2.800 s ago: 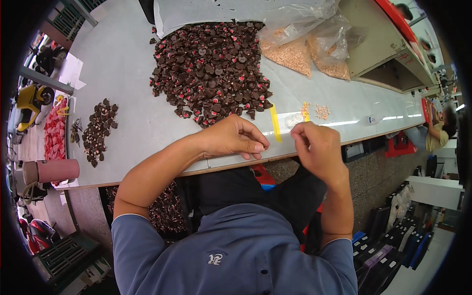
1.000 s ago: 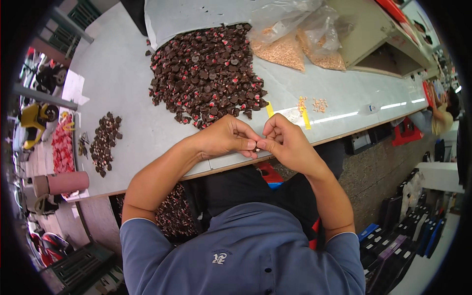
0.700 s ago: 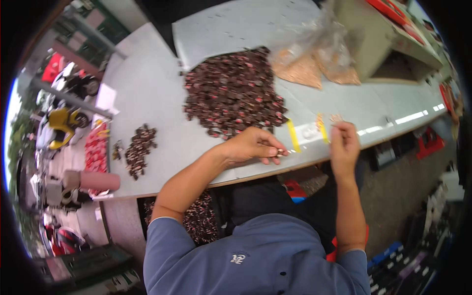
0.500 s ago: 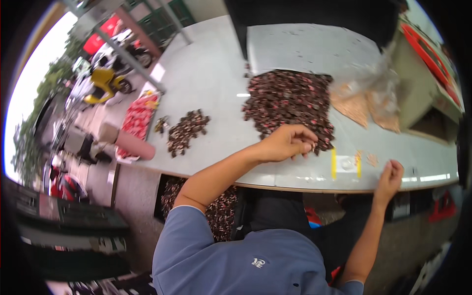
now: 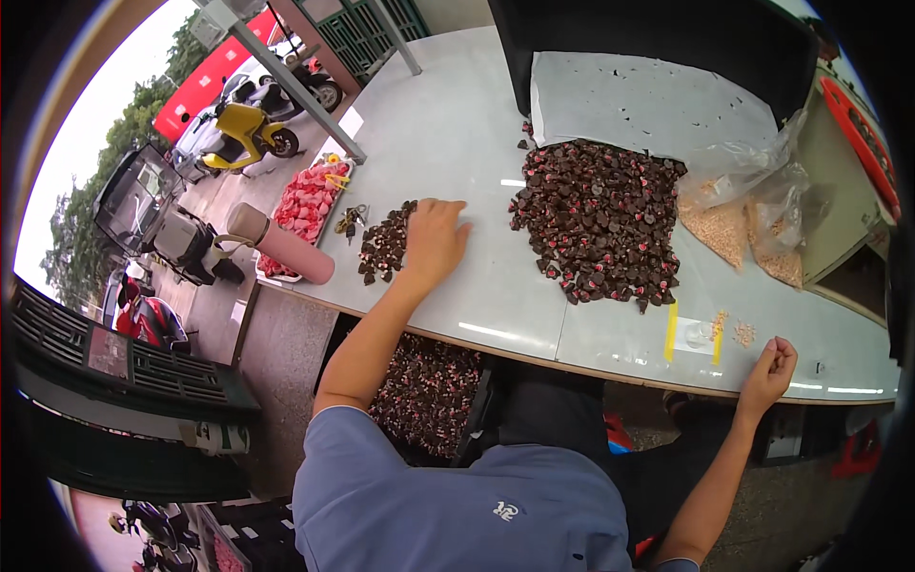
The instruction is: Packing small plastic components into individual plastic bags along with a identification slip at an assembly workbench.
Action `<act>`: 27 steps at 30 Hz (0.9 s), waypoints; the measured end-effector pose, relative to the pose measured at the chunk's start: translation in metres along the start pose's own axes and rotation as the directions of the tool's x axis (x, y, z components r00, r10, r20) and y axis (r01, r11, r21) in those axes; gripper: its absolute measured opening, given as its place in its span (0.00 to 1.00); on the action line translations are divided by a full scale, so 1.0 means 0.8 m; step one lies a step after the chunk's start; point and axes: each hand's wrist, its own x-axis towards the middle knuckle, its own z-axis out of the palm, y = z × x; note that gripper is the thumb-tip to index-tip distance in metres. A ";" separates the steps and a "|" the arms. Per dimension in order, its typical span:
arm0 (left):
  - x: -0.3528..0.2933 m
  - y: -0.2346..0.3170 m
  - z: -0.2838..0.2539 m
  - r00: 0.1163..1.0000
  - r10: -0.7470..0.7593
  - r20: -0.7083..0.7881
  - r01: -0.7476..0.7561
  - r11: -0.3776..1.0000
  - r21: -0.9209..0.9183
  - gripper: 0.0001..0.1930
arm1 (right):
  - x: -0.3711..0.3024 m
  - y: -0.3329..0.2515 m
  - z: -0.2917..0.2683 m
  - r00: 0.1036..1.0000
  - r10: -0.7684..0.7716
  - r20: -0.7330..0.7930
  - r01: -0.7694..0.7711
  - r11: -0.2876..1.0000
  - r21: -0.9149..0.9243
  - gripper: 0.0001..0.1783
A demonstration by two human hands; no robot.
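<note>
Two heaps of dark brown and red pieces lay on the grey table (image 5: 457, 143). At the left, the left hand (image 5: 434, 238) rested flat with fingers spread, touching the small heap (image 5: 383, 248). The large heap (image 5: 600, 221) sat well to the right, beside clear bags of tan bits (image 5: 753, 224). At the near right edge, the right hand (image 5: 770, 367) was curled loosely; whether it pinched anything could not be told.

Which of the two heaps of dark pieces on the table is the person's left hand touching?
The small heap of dark brown pieces near the table's left end; the left hand rests beside it, well apart from the big dark-and-red heap.
</note>
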 end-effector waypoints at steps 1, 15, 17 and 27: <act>0.007 0.011 0.004 0.999 0.017 0.051 -0.007 0.984 -0.180 0.16 | -0.001 -0.001 0.000 1.000 0.002 0.006 -0.002 1.000 0.009 0.09; 0.028 0.052 0.024 0.920 -0.008 0.392 0.165 0.915 -0.369 0.07 | -0.007 -0.005 -0.004 1.000 -0.007 0.020 0.007 1.000 0.015 0.08; 0.029 0.057 0.027 0.932 0.056 0.358 0.070 0.942 -0.329 0.07 | -0.007 -0.008 -0.005 1.000 -0.021 -0.008 0.021 1.000 -0.021 0.08; 0.036 0.167 -0.057 0.544 0.527 0.653 0.683 0.174 -0.709 0.09 | -0.020 -0.047 0.016 0.976 -0.128 0.179 0.153 0.980 -0.131 0.05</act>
